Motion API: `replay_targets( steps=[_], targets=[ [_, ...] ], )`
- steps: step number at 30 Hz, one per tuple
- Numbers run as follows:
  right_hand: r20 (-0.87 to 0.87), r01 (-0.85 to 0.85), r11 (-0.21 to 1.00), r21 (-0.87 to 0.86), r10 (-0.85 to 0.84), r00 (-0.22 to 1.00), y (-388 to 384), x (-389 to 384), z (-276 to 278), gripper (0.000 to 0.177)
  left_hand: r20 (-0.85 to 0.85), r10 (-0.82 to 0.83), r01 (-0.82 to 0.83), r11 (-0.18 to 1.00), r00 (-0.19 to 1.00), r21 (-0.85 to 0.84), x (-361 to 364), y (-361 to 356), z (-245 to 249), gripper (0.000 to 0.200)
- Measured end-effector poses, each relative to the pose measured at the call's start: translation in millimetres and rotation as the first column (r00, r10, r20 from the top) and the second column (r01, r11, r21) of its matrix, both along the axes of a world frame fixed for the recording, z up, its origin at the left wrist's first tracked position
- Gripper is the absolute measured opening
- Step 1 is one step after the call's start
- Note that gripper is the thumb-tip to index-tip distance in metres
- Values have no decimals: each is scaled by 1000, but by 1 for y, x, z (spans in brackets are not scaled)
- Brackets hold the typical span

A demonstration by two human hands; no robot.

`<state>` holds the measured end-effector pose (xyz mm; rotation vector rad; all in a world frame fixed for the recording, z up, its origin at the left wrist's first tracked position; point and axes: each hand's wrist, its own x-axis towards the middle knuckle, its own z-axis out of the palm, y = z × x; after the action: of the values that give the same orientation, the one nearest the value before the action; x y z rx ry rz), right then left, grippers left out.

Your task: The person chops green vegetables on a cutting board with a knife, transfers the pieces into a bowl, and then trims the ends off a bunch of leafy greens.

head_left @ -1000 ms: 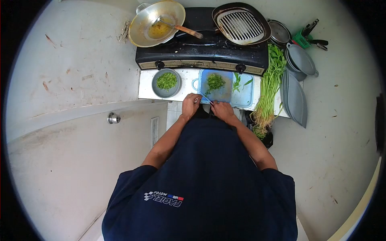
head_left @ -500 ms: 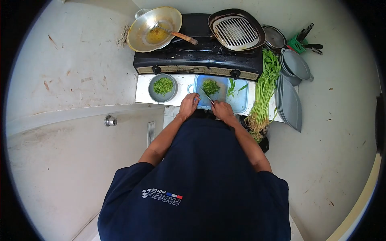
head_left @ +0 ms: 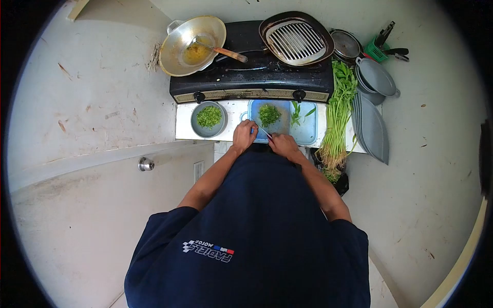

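Drawn back from the chopped greens (head_left: 268, 115), a knife (head_left: 265, 133) now angles over the near edge of a blue tray (head_left: 306, 134), gripped in the right hand (head_left: 283, 144). The left hand (head_left: 244, 136) curls its fingers at the tray's near left corner; whether it holds anything cannot be told. Left of the tray, a gray bowl (head_left: 209, 133) contains more chopped greens. Beyond the tray, a stove (head_left: 251, 85) carries a wok (head_left: 174, 43) with yellowish liquid and a wooden-handled utensil (head_left: 231, 54). Right of the tray, leafy stalks (head_left: 336, 123) stand between it and stacked gray dishes (head_left: 371, 132).
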<state>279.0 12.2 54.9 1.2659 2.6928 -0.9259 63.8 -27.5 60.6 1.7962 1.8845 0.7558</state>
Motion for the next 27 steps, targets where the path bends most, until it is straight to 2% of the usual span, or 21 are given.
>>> replay_targets(
  steps=[3, 6, 9, 12, 15, 18, 21, 27],
  targets=[
    [-47, 15, 997, 77, -12, 999, -5, -2, -7, 35, 1, 0, 0, 1000, 1000, -2, -1, 1, -1, 5],
    [29, 6, 998, 65, -8, 1000, -6, -5, -5, 32, 12, 4, -4, 1000, 1000, -12, -2, 1, -3, 6],
    [0, 13, 991, 132, -13, 1000, -9, -10, -6, 30, 27, -67, 69, 996, 997, -61, -8, 1, -3, 8],
    [23, 26, 997, 67, -27, 999, -6, -16, -2, 30, 12, -143, 142, 990, 990, 24, -16, -1, -2, 12],
    [33, 46, 997, 61, -48, 998, -7, -20, -4, 31, 54, -195, 194, 981, 979, 16, -24, -1, 0, 15],
    [41, 55, 998, 42, -57, 998, -7, -19, -3, 32, 25, -195, 195, 981, 980, 17, -25, 3, 1, 14],
    [24, 93, 995, 35, -93, 995, -9, -19, -2, 33, 70, -160, 167, 980, 985, -105, -25, 7, 5, 12],
    [48, 156, 988, 19, -156, 987, -16, -16, -1, 35, 40, -248, 250, 967, 968, -40, -32, 16, -3, 11]
  ],
)
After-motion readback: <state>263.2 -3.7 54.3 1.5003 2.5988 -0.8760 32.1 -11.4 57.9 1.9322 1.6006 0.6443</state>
